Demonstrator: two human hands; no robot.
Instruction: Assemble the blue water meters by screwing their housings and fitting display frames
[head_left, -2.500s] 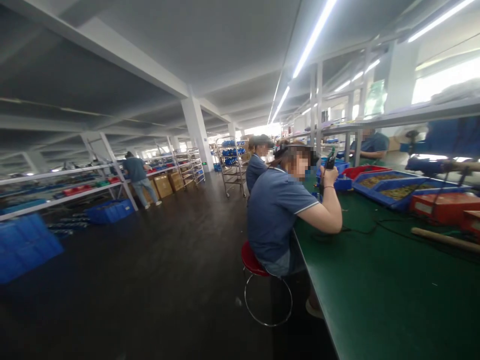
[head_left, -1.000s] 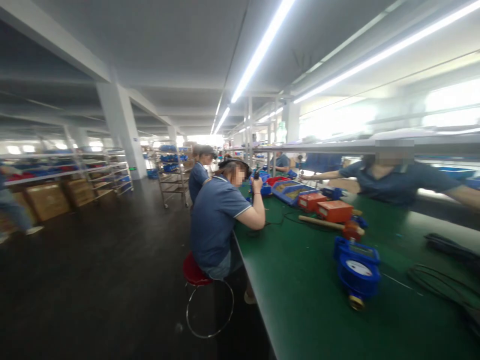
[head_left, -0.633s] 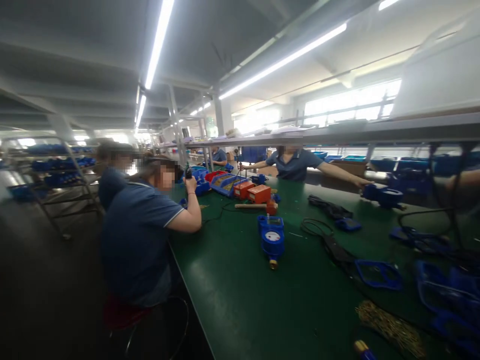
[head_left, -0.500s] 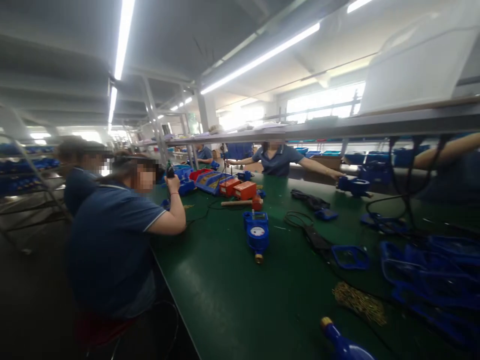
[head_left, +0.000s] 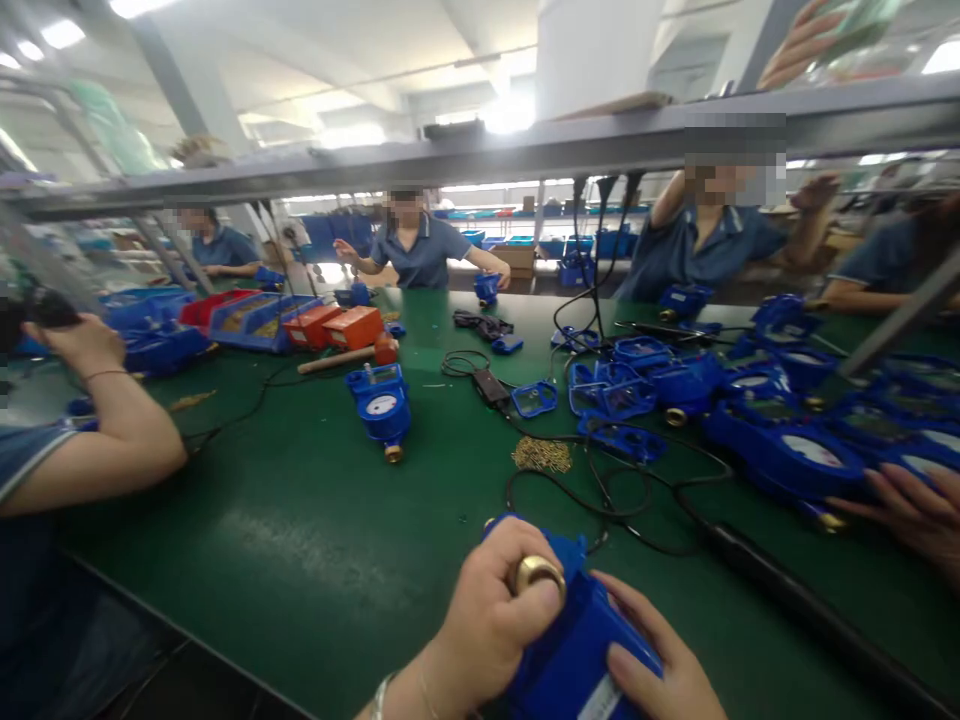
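Observation:
At the bottom of the head view I hold a blue water meter point(head_left: 566, 650) just over the green bench. My left hand point(head_left: 491, 600) is closed around its brass threaded end point(head_left: 538, 575). Along the other side of the blue body my right hand point(head_left: 664, 655) grips with thumb and fingers. The meter is tilted, and a white label shows low on its side. Beyond my hands lies a heap of small brass screws point(head_left: 541, 455). Another blue water meter point(head_left: 381, 405) lies dial up, further off to the left.
Blue frames point(head_left: 611, 390) and several meters point(head_left: 810, 445) crowd the right side, where another person's hand point(head_left: 911, 500) rests. A black power tool point(head_left: 810, 600) with cables lies right. A mallet point(head_left: 349, 357), orange boxes point(head_left: 352, 327) and parts bins stand back left. Co-workers sit around.
The view has swung to the right and down. Both my hands have come into view, holding a water meter. The co-worker at left now shows only at the edge.

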